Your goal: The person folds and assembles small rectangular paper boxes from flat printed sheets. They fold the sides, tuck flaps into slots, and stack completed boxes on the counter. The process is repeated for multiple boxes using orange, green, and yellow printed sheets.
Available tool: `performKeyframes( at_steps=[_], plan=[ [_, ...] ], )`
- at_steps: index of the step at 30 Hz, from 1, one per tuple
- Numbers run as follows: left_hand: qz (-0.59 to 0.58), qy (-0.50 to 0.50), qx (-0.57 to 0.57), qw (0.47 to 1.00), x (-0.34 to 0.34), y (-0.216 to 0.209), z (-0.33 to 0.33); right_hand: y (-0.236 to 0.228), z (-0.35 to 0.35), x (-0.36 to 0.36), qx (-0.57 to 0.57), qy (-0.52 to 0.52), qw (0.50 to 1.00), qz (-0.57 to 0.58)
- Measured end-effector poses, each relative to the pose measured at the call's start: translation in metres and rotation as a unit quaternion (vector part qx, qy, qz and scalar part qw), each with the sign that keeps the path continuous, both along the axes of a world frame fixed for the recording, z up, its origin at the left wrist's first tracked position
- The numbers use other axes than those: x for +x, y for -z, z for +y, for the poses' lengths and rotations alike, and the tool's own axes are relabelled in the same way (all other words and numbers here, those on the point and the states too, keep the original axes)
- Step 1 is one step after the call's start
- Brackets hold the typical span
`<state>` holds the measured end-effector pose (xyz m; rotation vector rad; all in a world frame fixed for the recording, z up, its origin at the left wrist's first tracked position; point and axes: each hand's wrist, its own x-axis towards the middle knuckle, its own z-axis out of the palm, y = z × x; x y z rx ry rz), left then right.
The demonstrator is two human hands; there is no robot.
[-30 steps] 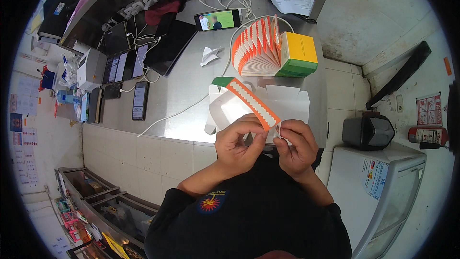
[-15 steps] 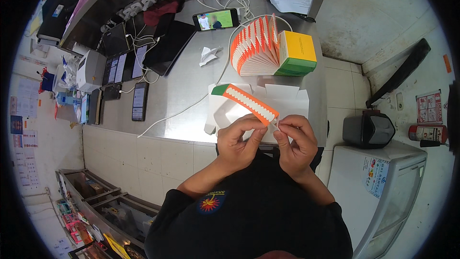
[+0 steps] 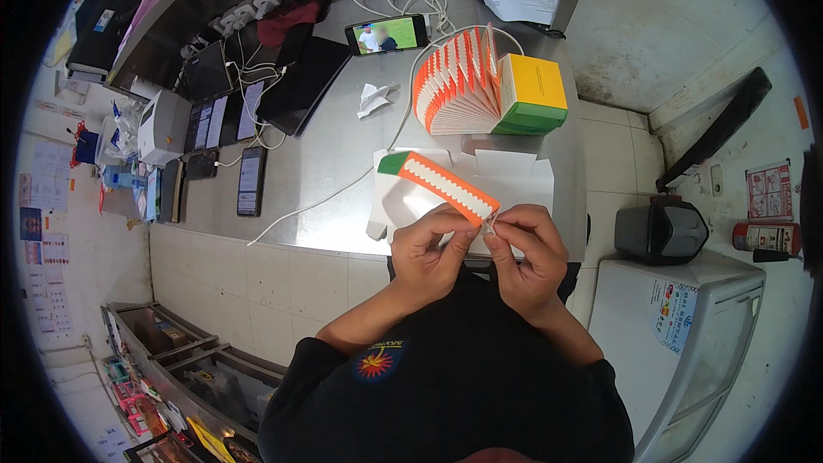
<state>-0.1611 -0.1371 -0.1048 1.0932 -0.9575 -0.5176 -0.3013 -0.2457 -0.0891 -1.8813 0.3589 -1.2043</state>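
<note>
My left hand (image 3: 431, 249) grips the near end of a long, narrow folded carton (image 3: 447, 186), orange with a white scalloped band and a green far end. The carton slants away to the upper left. At its near end, the fingertips of my right hand (image 3: 529, 255) pinch together on a small pale flap; its exact fold is partly hidden by the fingers. Under the carton lies a flattened white cardboard piece (image 3: 517, 173) on the metal table. Beyond it stands a fan of orange-and-white flat cartons (image 3: 456, 86), against a yellow-and-green box (image 3: 533, 94).
A phone (image 3: 386, 34) showing a video stands at the back, beside crumpled white paper (image 3: 375, 100). A white cable (image 3: 330, 197) crosses the metal table (image 3: 313, 154). More phones (image 3: 249, 180) and a black laptop-like slab (image 3: 302, 86) lie left. A white chest freezer (image 3: 639, 334) stands right.
The fingertips of my right hand have shifted slightly left, closer to the carton's end and flap. The carton has turned very slightly; the left hand keeps its grip.
</note>
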Motion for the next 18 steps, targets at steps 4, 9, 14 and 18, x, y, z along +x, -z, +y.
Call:
performKeyframes(
  at_steps=[4, 9, 14, 18],
  plan=[
    [0.057, 0.037, -0.021, 0.997, -0.01, 0.003, 0.001, -0.003, 0.0, 0.001, 0.001, 0.019, 1.0, 0.003],
    [0.083, 0.057, -0.052, 0.994, -0.014, 0.005, -0.002, -0.004, -0.003, 0.003, 0.014, 0.022, 1.0, 0.008],
    [0.047, 0.065, -0.039, 0.996, -0.014, 0.005, -0.005, 0.003, -0.002, 0.004, 0.074, 0.027, 0.997, -0.02],
    [0.041, 0.066, -0.015, 0.997, -0.016, 0.005, -0.004, 0.009, 0.002, 0.005, 0.099, 0.042, 0.994, -0.026]
  ],
)
